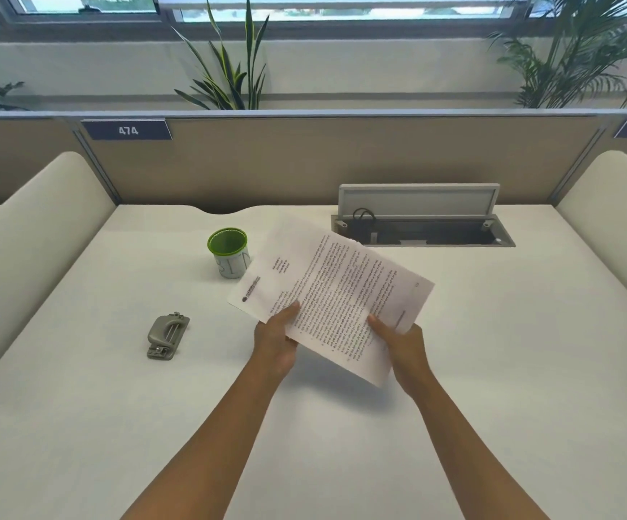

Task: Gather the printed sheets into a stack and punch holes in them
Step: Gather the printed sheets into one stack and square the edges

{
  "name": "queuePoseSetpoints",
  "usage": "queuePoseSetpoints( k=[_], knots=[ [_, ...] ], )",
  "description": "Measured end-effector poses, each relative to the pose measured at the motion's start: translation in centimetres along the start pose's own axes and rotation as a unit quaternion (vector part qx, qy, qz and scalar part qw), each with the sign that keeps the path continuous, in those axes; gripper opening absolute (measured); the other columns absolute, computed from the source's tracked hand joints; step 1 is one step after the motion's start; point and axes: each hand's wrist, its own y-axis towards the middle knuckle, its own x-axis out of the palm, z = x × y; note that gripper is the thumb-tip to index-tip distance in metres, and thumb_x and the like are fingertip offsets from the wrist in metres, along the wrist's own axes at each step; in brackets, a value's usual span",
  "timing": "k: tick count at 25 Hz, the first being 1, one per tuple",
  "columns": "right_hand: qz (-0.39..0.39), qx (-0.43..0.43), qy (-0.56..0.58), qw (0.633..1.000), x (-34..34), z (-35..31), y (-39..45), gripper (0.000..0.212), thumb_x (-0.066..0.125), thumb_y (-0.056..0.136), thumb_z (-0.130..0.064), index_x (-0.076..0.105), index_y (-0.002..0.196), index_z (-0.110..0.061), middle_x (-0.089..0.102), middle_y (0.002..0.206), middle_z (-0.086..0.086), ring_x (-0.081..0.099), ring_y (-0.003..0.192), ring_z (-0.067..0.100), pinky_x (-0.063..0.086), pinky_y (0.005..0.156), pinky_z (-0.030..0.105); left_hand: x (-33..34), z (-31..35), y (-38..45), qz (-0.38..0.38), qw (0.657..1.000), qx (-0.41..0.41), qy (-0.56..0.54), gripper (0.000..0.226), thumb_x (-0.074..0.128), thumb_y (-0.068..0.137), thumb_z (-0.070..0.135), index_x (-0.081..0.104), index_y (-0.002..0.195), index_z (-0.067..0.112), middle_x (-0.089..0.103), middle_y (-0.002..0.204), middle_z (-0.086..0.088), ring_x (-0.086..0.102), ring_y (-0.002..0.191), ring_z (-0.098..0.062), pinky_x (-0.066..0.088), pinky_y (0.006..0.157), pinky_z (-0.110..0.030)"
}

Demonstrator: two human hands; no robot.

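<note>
Printed sheets (pixel 336 294) are up off the desk (pixel 79 407), tilted, both arms stretched forward. Left hand (pixel 276 341) pinches the near-left edge, right hand (pixel 402 345) grips the near-right corner. Hole punch (pixel 167 336) sits untouched, off left.

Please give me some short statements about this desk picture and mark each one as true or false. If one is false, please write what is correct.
1. Both hands hold the printed sheets. True: the left hand and the right hand grip the sheets at their near edge, above the desk.
2. The hole punch is under the sheets. False: the hole punch lies on the desk to the left, apart from the sheets and untouched.
3. The cup has a green rim. True: the cup stands upright behind the sheets' left corner.
4. The cable hatch in the desk is closed. False: the lid of the hatch stands open.
5. The sheets are blank. False: printed text covers the top page.
</note>
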Motion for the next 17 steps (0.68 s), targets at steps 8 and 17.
queuePoseSetpoints(
  k=[8, 17],
  knots=[
    [-0.070, 0.028, -0.131, 0.988, -5.7, -2.4, 0.6, 0.037, 0.081, 0.084, -0.022, 0.072, 0.118, -0.012, 0.079, 0.110, 0.008, 0.078, 0.095, 0.029, 0.063, 0.080, 0.043, -5.6, 6.5, 2.3, -0.001, 0.925, -0.073, 0.372, 0.038, 0.082, 0.081, 0.017, 0.071, 0.117, 0.019, 0.078, 0.102, -0.004, 0.071, 0.083, -0.019, 0.054, 0.072, -0.031],
    [-0.065, -0.038, -0.183, 0.980, -4.4, -3.1, 0.7, 0.021, 0.076, 0.088, -0.029, 0.074, 0.110, -0.026, 0.079, 0.103, -0.012, 0.076, 0.094, 0.006, 0.060, 0.075, 0.022, -3.0, 3.9, 1.8, -0.080, 0.933, 0.041, 0.347, 0.035, 0.083, 0.080, 0.014, 0.073, 0.114, 0.013, 0.079, 0.111, -0.007, 0.074, 0.104, -0.029, 0.060, 0.085, -0.040]
  ],
)
